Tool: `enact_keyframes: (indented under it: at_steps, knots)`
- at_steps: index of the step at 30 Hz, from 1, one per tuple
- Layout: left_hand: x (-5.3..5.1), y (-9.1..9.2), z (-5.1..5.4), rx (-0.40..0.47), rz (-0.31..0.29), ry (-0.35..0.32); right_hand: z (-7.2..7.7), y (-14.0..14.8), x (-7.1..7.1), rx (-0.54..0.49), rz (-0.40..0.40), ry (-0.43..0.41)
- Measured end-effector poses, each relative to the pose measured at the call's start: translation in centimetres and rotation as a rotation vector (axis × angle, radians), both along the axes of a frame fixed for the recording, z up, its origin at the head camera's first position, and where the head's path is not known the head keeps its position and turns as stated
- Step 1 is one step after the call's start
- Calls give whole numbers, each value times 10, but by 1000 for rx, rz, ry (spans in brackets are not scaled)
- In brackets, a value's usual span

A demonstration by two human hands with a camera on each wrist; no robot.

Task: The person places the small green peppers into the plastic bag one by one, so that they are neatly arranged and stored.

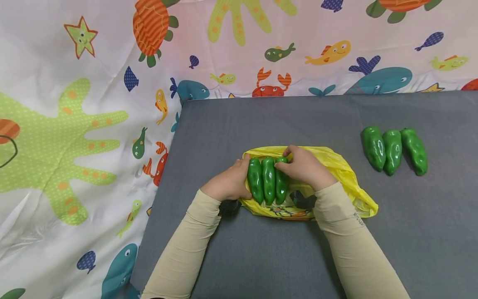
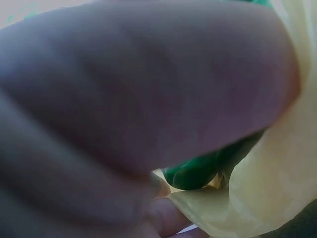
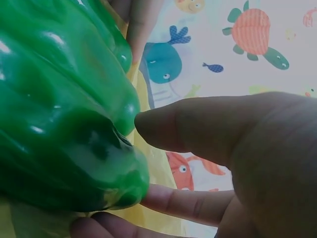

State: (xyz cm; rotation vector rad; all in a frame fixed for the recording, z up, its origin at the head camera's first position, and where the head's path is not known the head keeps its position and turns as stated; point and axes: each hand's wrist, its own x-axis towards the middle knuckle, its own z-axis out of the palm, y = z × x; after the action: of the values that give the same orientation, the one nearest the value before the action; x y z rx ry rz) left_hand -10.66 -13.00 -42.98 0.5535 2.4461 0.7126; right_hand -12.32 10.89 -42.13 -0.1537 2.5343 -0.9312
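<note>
Three glossy green peppers lie side by side on a yellow plastic bag [image 1: 345, 172]: a left pepper [image 1: 255, 180], a middle pepper [image 1: 268, 182] and a right pepper [image 1: 281, 189]. At the bag's left side, my left hand [image 1: 232, 182] grips its edge beside the left pepper; the left wrist view has yellow plastic [image 2: 277, 183] by the thumb. My right hand [image 1: 305, 167] has thumb and fingers about the far end of the right pepper. Close up in the right wrist view, a fingertip touches that pepper [image 3: 124, 183]. Part of the bag is hidden beneath the peppers and right hand.
Three more green peppers [image 1: 392, 151] lie together on the grey table [image 1: 261, 257], to the right of the bag. Behind the table and along its left side hangs a white cloth [image 1: 112, 99] printed with sea animals. Dark straps [image 1: 304, 200] show at my wrists.
</note>
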Motion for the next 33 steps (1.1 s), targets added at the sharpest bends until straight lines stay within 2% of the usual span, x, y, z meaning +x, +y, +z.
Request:
enact_keyframes:
  at_steps: [17,25,33]
  knots:
    - [-2,-6,0,-15,-8,-37,17,11,7,-4,-16,-15]
    - [-4,-10,1,-5,-49,36,28,23,8,-9,-28,-19]
    - [-6,-10,2,-27,-20,63,32,42,6,-7,-59,-26]
